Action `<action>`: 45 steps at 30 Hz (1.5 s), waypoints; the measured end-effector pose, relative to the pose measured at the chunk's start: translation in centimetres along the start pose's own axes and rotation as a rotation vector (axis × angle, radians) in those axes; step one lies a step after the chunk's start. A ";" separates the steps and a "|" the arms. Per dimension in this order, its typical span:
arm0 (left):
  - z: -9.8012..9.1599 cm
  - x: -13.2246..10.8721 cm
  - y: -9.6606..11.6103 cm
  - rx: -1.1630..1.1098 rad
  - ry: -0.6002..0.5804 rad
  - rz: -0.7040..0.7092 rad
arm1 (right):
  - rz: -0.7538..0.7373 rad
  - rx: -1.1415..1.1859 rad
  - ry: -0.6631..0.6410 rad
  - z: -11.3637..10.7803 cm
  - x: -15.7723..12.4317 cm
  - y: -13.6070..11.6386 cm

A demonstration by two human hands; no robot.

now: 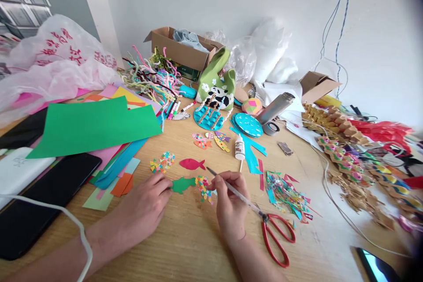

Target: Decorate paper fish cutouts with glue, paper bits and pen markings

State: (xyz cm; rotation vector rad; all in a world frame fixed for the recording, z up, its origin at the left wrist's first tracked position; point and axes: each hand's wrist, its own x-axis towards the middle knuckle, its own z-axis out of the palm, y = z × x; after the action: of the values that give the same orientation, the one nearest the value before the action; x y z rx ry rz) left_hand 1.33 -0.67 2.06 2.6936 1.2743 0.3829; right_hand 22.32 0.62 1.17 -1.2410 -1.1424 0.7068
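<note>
A green paper fish [182,184] lies flat on the wooden table, its left end under the bunched fingertips of my left hand [150,202]. My right hand [233,202] is closed round a slim pen [236,191] whose dark tip points up and left; its fingertips are beside small coloured paper bits [205,188] at the fish's right end. Just beyond lies a red paper fish [191,164]. More paper bits [162,162] form a pile to its left. Several decorated paper fish [211,140] lie further back, near a white glue bottle [239,147].
Red-handled scissors [279,238] and a heap of paper scraps [287,194] lie right of my right hand. Green card [99,125] tops coloured sheets at left, near a black phone [42,198]. A metal flask [276,108] leans behind; a white cable [325,176] crosses the right side.
</note>
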 end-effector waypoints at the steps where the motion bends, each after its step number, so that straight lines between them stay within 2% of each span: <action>1: 0.1 0.0 0.0 0.011 0.007 0.005 | -0.018 0.004 0.033 -0.2 0.4 0.1; 4: 0.2 0.0 0.0 0.032 0.016 0.002 | -0.080 -0.018 0.062 -0.5 1.0 0.7; 13: 0.1 0.1 0.2 0.038 0.023 -0.005 | -0.227 -0.192 -0.041 -0.2 0.2 1.5; 17: 0.3 -0.1 0.1 0.039 0.035 -0.009 | -0.272 -0.257 -0.165 -0.4 0.1 1.6; 20: 0.5 -0.2 0.1 0.040 0.059 -0.005 | -0.367 -0.318 -0.268 -0.5 0.2 1.7; 25: 0.7 -0.1 0.2 0.051 0.054 -0.024 | -0.529 -0.401 -0.330 -0.2 0.5 1.3; 31: 0.5 -0.1 0.2 0.055 0.013 -0.051 | -0.649 -0.460 -0.390 0.3 0.4 1.0; 39: 1.0 -0.2 0.0 0.043 0.059 -0.064 | -0.554 -0.449 -0.456 -0.1 -0.2 1.6; 43: 0.0 -0.1 0.6 -0.048 0.144 -0.071 | -0.575 -0.479 -0.513 -0.3 -0.3 0.7; 45: -0.8 0.0 1.1 -0.180 0.145 -0.059 | -0.596 -0.520 -0.551 -0.2 -0.5 0.1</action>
State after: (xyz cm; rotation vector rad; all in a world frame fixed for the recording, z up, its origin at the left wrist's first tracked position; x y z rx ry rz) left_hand 1.93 -1.36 3.05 2.5119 1.2843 0.6618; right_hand 22.38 0.13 0.97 -1.0448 -2.1385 0.2958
